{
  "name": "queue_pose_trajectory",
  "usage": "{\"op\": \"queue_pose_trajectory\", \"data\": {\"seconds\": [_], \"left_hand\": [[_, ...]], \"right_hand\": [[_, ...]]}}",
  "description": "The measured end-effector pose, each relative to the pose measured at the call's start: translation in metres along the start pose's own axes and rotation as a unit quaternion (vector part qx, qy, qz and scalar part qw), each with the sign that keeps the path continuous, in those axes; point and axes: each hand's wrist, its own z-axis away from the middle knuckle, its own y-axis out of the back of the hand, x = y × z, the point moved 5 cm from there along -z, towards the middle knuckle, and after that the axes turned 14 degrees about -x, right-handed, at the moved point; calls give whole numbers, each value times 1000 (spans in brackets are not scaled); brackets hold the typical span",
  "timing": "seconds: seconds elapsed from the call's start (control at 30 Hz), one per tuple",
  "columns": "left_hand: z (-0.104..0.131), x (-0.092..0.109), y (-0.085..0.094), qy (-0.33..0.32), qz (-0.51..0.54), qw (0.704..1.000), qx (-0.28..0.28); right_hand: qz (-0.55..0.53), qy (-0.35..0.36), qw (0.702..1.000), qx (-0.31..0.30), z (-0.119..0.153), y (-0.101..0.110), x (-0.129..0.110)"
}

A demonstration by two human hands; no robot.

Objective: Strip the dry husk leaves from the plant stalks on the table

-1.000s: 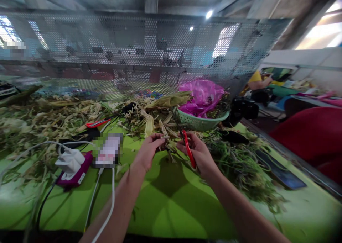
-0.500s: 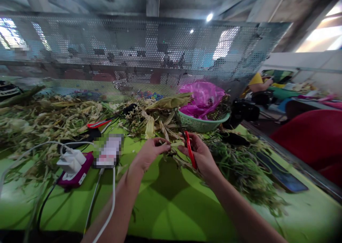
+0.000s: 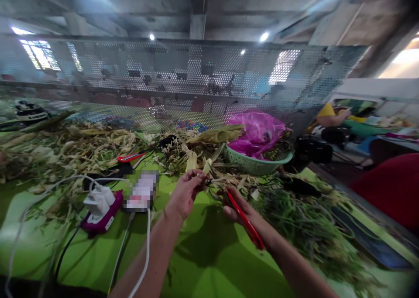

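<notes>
A: L hand [image 3: 187,190]?
B: Fingers pinched on a pale husk piece [image 3: 207,166], just above the tabletop [image 3: 203,272], mid-view.
A: R hand [image 3: 257,219]?
B: Fingers closed loosely on a red tool [image 3: 249,229]; exact type unclear. It's near the L hand, not touching.
A: Any brand or txt?
B: Phone [image 3: 143,194] screen's pixelated, can't read. Markings on the purple power strip [image 3: 109,211] too small, w/ white plug [image 3: 99,200] in it.
A: Behind the hands?
B: Dry husks [image 3: 218,135], plus green basket [image 3: 258,163] w/ pink plastic bag [image 3: 257,130] in it.
</notes>
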Motion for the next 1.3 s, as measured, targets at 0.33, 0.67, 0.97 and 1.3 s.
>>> {"op": "queue_pose_trajectory", "data": {"seconds": [0.33, 0.67, 0.97, 1.3], "left_hand": [[0, -8, -4, 28, -50, 998, -17], [0, -5, 0, 27, -79, 996, -8], [0, -8, 4, 7, -112, 993, 46], [2, -22, -6, 48, -132, 990, 4]], "right_hand": [[60, 61, 996, 14, -10, -2, 3], [-43, -27, 998, 47, -5, -8, -7], [-132, 18, 980, 151, -5, 5, -16], [-183, 58, 965, 179, -13, 9, -10]]}}
